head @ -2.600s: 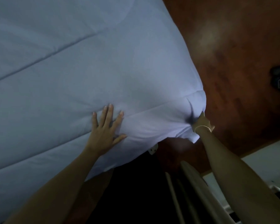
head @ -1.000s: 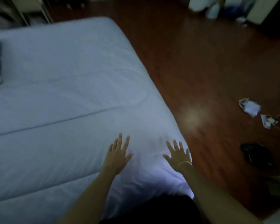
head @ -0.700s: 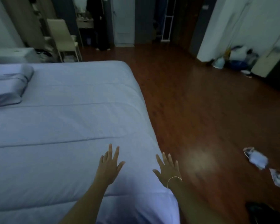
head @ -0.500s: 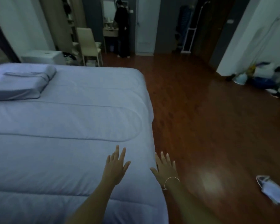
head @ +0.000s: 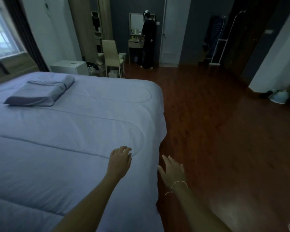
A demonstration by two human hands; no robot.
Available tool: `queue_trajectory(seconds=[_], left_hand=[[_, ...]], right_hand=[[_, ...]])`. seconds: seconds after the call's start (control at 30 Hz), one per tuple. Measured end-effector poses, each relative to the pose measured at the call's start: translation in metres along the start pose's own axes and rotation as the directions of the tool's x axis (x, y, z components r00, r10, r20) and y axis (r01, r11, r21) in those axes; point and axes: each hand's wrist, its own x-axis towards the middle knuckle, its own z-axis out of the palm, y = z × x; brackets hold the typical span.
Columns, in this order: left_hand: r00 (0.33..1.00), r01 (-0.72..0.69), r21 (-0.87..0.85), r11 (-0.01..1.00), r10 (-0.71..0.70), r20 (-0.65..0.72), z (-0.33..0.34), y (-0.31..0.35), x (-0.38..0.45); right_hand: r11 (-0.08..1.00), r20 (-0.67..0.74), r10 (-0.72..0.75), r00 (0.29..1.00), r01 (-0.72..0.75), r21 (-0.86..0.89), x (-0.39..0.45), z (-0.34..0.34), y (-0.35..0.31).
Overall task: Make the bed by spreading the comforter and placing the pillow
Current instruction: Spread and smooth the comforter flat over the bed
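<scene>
A pale blue quilted comforter (head: 70,131) lies spread flat over the whole bed. A matching pillow (head: 40,92) rests on top of it at the far left, near the headboard. My left hand (head: 120,161) hovers palm down over the comforter near its right edge, fingers slightly curled, holding nothing. My right hand (head: 172,170), with a thin bracelet at the wrist, is spread open just off the bed's right side, next to the hanging comforter edge.
Dark wooden floor (head: 224,131) stretches right of the bed. Beyond the bed stand a white cabinet (head: 69,67), a pale chair (head: 111,57) and a person in black (head: 147,41) at a small vanity. Bags lie at the far right wall (head: 279,96).
My right hand let go of the comforter corner and both hands smoothed it flat. My view lifted from the bed corner to the room; the right hand slid off the edge.
</scene>
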Motion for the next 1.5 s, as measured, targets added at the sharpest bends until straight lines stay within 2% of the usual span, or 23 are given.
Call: queue_trajectory(seconds=[0.2,0.3,0.37,0.47,0.6,0.83,0.97,1.2,1.37,1.5], left_hand=[[0.996,0.087,0.003,0.996,-0.087,-0.018,0.064,0.009,0.052],[0.991,0.134,-0.037,0.99,-0.133,0.017,0.09,0.025,0.093],[0.993,0.116,-0.034,0.993,-0.115,0.023,0.1,0.036,0.118],[0.993,0.111,-0.044,0.993,-0.112,-0.021,0.108,0.051,0.162],[0.99,0.124,0.012,0.992,-0.123,-0.068,0.119,0.058,0.21],[0.967,0.252,0.097,0.963,-0.253,-0.004,0.163,0.047,0.312],[0.932,0.349,0.121,0.929,-0.357,0.056,0.192,0.053,0.384],[0.898,0.43,0.115,0.896,-0.438,0.053,0.241,0.07,0.497],[0.856,0.475,0.171,0.863,-0.498,0.137,0.281,0.055,0.538],[0.761,0.579,0.218,0.786,-0.617,0.2,0.317,0.006,0.569]], right_hand=[[0.999,0.025,-0.013,1.0,0.014,-0.03,0.065,-0.015,0.051],[0.998,0.032,0.012,0.999,-0.01,-0.06,0.111,-0.038,0.08],[0.996,0.032,0.014,0.999,-0.011,-0.088,0.139,-0.054,0.094],[0.996,-0.001,0.008,1.0,-0.008,-0.088,0.19,-0.078,0.098],[0.993,0.02,-0.082,0.996,0.084,-0.082,0.252,-0.088,0.09],[0.988,0.083,-0.142,0.986,0.146,-0.055,0.381,-0.1,0.103],[0.984,0.092,-0.169,0.981,0.173,-0.038,0.469,-0.131,0.126],[0.977,0.103,-0.191,0.976,0.199,-0.071,0.618,-0.175,0.161],[0.97,0.189,-0.213,0.959,0.23,-0.074,0.694,-0.161,0.164],[0.957,0.256,-0.248,0.934,0.278,-0.086,0.769,-0.135,0.153]])
